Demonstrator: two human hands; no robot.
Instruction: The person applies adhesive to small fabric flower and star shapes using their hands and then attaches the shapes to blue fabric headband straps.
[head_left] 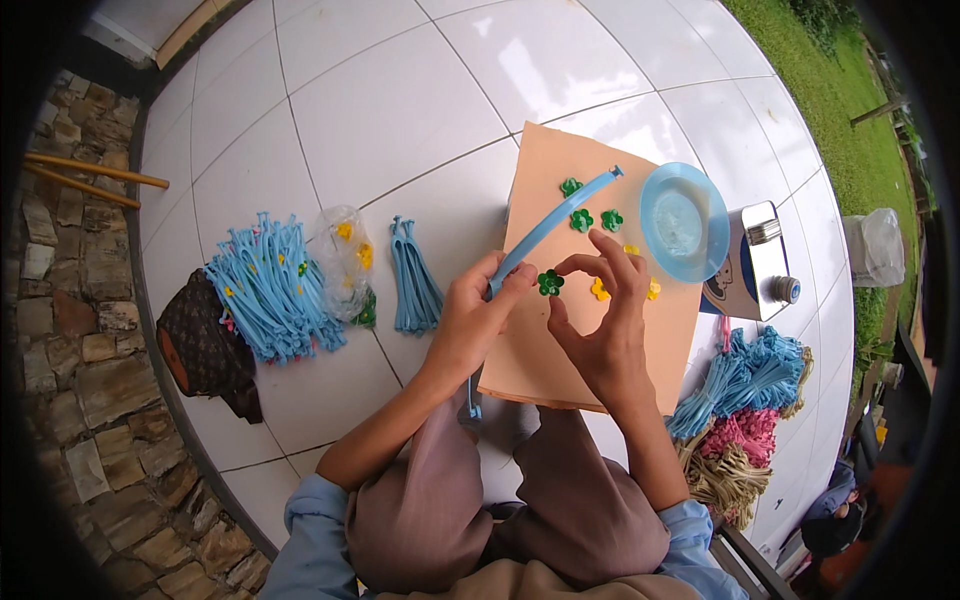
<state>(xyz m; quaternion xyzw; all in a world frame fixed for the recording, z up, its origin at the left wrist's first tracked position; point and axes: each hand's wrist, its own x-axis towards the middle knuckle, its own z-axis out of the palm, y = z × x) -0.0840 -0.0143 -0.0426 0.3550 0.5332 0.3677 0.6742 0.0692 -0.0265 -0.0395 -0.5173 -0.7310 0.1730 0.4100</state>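
Note:
My left hand (pixel 482 312) is closed around a light blue flat strap (pixel 560 215), whose upper part slants up to the right over a peach-coloured board (pixel 540 360). The strap's small knobbed end points away from me, and its other end hangs below my wrist. In my right hand (pixel 612 320), thumb and forefinger pinch a green plastic flower (pixel 550 283) by its edges, close to the strap but apart from it. Beyond this hand, several green flowers (pixel 582 220) lie on the board. Yellow flowers (pixel 599 289) lie partly hidden behind my right fingers.
A light blue dish (pixel 652 215) sits at the board's right, beside a metal can (pixel 775 260). Bundled blue, pink and tan straps (pixel 740 440) lie at right. Leftward are more blue straps (pixel 415 280), a clear bag (pixel 338 235), a large strap pile (pixel 270 290) and a brown bag (pixel 205 335).

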